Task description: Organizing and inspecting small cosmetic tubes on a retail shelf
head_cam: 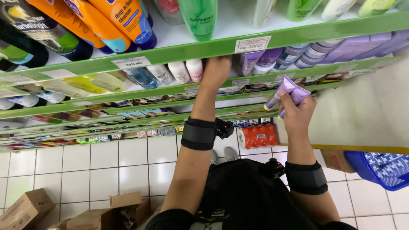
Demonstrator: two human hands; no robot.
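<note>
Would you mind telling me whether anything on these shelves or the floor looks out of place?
Mostly tidy. The oddity is on the tiled floor: opened cardboard boxes lie at lower left, flaps askew. Shelved bottles stand in rows; the right hand holds purple tubes.

A narrow gap is left on the second shelf between the small white and pink bottles and the purple tubes; it is filled by the left hand. Access from above is blocked by the green shelf edge. Open room is found below, over the tiled floor.
</note>
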